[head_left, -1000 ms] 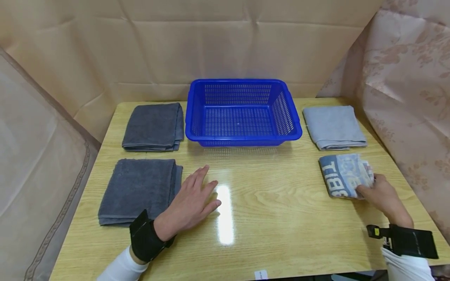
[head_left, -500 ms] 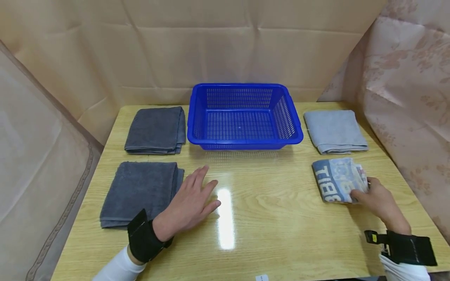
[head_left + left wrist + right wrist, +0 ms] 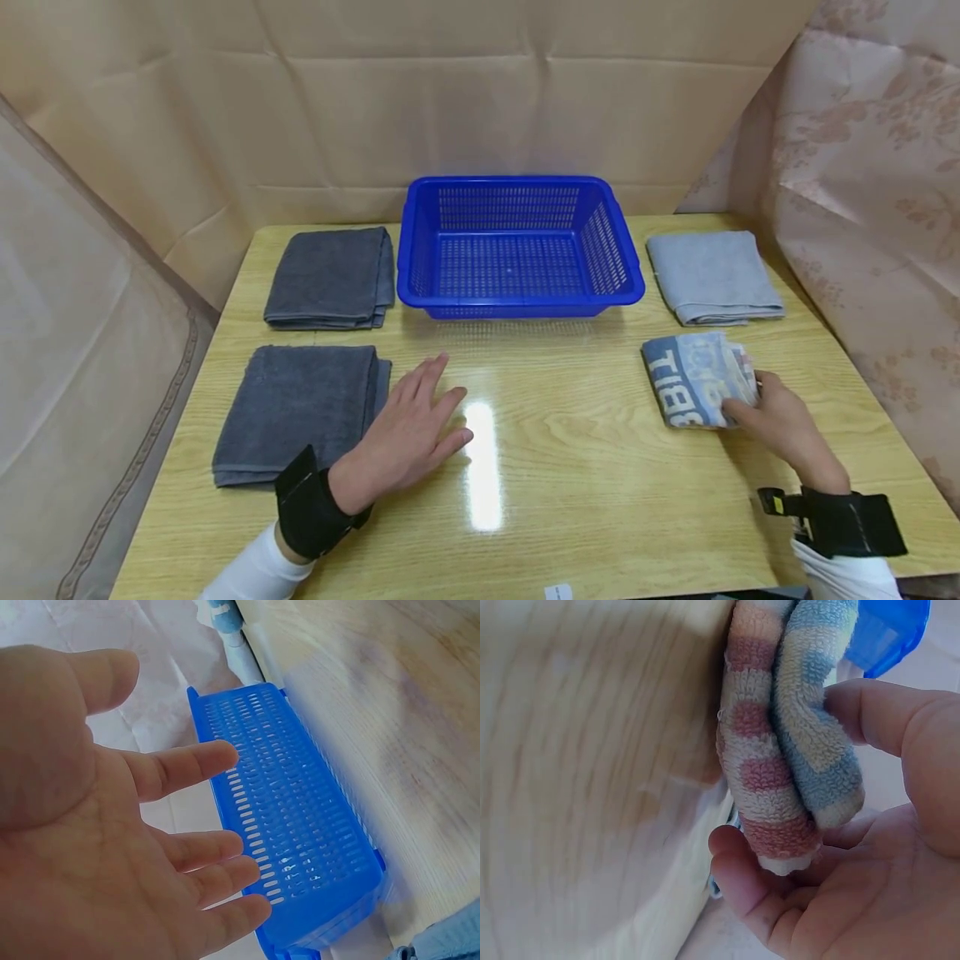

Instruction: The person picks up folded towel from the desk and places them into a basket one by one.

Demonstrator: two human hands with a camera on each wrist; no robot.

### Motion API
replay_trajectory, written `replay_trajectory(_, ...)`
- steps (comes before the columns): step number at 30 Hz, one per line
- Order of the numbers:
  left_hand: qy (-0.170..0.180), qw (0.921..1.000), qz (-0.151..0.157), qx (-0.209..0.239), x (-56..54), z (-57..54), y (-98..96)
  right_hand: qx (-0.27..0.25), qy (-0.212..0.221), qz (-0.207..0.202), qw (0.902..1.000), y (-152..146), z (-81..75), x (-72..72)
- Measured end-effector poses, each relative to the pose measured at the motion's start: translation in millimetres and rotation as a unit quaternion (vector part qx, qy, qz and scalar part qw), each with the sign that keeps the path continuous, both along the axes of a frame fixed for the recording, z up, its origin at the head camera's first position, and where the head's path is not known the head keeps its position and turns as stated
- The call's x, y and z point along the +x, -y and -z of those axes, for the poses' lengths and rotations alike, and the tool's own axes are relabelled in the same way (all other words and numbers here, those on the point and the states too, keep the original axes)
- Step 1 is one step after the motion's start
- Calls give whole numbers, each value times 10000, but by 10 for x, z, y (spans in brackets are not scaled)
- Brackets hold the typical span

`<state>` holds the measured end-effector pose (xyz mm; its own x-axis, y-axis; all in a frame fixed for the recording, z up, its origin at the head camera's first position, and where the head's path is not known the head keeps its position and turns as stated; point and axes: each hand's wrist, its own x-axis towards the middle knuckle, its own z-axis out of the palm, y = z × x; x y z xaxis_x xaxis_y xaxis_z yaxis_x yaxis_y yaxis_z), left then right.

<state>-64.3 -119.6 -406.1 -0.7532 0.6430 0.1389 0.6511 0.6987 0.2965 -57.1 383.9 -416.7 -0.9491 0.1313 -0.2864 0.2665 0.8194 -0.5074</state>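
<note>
My right hand pinches the near right edge of a folded blue-and-white patterned towel, thumb on top and fingers beneath. In the right wrist view, the towel's folded layers show red-and-white and blue-and-cream bands between thumb and fingers. My left hand is held palm down with fingers spread, holding nothing. It lies beside a folded dark grey towel, its wrist overlapping that towel's corner in the head view. The left wrist view shows its open palm and the blue basket beyond the fingers.
A blue plastic basket stands at the table's back middle with nothing inside. Another dark grey towel lies folded left of it, a light grey towel right of it. Cloth hangings enclose the wooden table.
My right hand has moved left with the patterned towel, bringing it from below the light grey towel's right part toward the table's middle. My left hand has stayed in place.
</note>
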Motion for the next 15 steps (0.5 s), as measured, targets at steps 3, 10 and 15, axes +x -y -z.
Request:
replay_trajectory(3,12,10000,-3,23,6,3,2,22,-141,-76,9999,54,6,-38)
replay_trajectory(10,54,10000,-19,-36,11,9,2,-219,-30,-112,9997,184,20,-64)
replay_trajectory(15,43,10000,-35,-77,14,11,5,-223,-55,-228,9995,272,16,-78)
